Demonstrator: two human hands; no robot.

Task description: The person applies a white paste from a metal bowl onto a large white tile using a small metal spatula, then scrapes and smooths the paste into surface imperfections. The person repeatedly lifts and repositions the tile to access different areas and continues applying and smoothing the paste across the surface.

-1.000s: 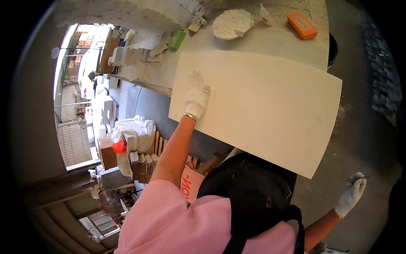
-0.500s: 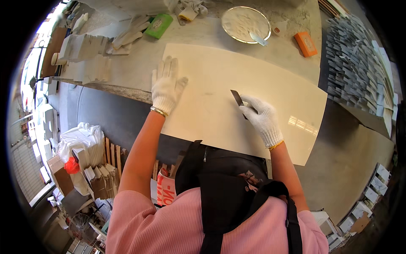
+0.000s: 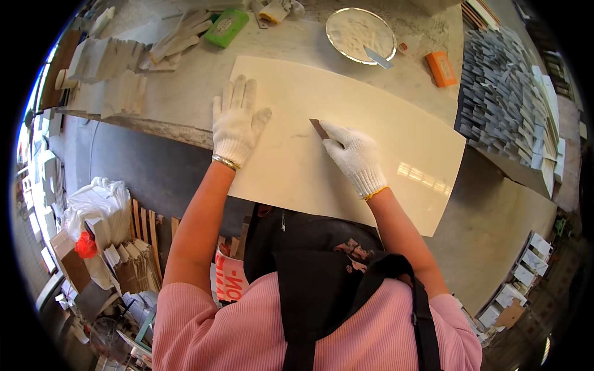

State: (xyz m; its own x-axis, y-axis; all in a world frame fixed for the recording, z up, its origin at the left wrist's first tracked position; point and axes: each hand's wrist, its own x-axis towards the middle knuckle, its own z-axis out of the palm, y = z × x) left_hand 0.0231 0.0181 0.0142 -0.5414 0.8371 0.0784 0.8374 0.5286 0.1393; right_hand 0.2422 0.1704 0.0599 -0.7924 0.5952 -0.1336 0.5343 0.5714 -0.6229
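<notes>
Over the panel (image 3: 396, 136), our gloved right hand (image 3: 354, 159) has shifted a little leftward since half a second ago, bringing the blade (image 3: 318, 128) nearer a faint mark (image 3: 299, 136); a second ago it was out beyond the panel's right side. Thumb and fingers pinch the blade, its tip pointing away and left; whether it touches the panel we cannot tell. Our gloved left hand (image 3: 236, 127) lies palm down near the panel's left edge, fingers spread. We have the panel on the bench (image 3: 297, 40), its near part overhanging toward our apron (image 3: 322, 290). Beyond it we see a bowl (image 3: 328, 37) with a scraper (image 3: 378, 59), an orange box (image 3: 441, 68) and, farther left, a green box (image 3: 226, 28).
</notes>
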